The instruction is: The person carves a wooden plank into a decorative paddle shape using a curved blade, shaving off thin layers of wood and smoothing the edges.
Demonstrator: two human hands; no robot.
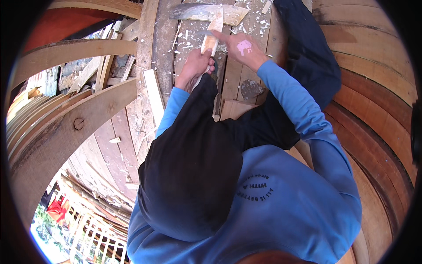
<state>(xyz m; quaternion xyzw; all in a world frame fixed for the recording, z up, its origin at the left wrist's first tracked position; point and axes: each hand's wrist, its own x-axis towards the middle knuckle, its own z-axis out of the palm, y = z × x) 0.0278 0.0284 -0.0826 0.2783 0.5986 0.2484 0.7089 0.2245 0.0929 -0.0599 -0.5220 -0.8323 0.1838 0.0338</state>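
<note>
My left hand is closed around the near end of a pale carved wooden piece, its thumb lying on top. The piece points away from me, and its far tip lies over a crosswise board with a dark left end. My right hand, with a pink patch on its back, is closed on a knife. Only the short knife blade shows, lying across the wooden piece; the handle is hidden in the fingers. My black-clad knee is bent up close below the left hand.
Pale wood chips are scattered over the plank floor. A loose plank strip lies left of my left forearm. Curved timber ribs stand at the left, and a curved plank wall rises at the right.
</note>
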